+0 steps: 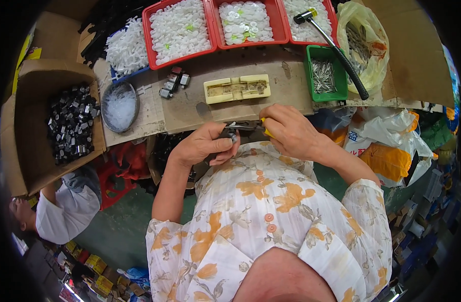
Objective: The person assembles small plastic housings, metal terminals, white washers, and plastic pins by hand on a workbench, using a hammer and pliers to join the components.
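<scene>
Holding a small dark metal part (pixel 234 132) at the bench's near edge, our left hand (pixel 205 145) curls around it from below while our right hand (pixel 289 132) grips a yellow-handled tool (pixel 264 129) whose tip meets the part. Both hands are clenched on what they hold. We judge this an assembly step, the tool working on the part; the next move seems to call for a steady left grip and a fine, straight push or twist from the right.

Just beyond the hands lies a cream jig (pixel 237 88). Right of it a green bin (pixel 324 75) holds metal pins, with a black-handled hammer (pixel 333 48) laid across it. Three red trays (pixel 210 30) of white discs line the far edge; a round dish (pixel 119 106) of clear bits sits left. A brown carton (pixel 34 116) on the far left is filled with dark blocks. On the right are a yellow plastic bag (pixel 363 43) and white-and-orange sacks (pixel 391 146), their printing too small to make out.
</scene>
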A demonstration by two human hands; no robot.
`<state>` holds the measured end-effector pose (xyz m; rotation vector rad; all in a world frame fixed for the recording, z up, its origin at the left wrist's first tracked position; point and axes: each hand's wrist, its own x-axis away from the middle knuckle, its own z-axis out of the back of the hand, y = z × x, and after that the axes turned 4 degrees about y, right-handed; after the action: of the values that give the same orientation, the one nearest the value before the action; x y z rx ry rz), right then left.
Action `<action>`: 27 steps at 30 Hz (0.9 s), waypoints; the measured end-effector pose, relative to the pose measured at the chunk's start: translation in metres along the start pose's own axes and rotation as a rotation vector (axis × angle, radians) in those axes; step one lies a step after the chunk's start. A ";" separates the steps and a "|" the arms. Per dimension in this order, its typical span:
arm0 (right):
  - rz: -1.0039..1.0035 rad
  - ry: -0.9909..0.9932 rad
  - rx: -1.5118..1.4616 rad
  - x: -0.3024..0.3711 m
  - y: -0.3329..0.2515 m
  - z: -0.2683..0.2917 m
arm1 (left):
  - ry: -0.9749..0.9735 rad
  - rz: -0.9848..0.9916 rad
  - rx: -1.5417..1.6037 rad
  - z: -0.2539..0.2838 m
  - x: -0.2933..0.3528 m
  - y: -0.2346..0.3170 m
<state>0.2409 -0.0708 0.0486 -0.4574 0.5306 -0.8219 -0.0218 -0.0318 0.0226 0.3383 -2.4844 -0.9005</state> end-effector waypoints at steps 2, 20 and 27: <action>0.011 -0.018 0.033 -0.009 0.006 0.002 | 0.082 0.028 -0.057 0.007 0.012 -0.004; -0.379 0.019 0.472 -0.020 0.061 -0.007 | 1.207 -0.571 -1.614 0.036 0.045 0.001; -0.227 0.055 0.338 -0.047 0.052 0.039 | 1.104 -0.630 -1.698 0.067 0.022 0.018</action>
<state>0.2672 0.0038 0.0614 -0.1846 0.3836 -1.1223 -0.0765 0.0091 -0.0035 0.6666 -0.1766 -1.9083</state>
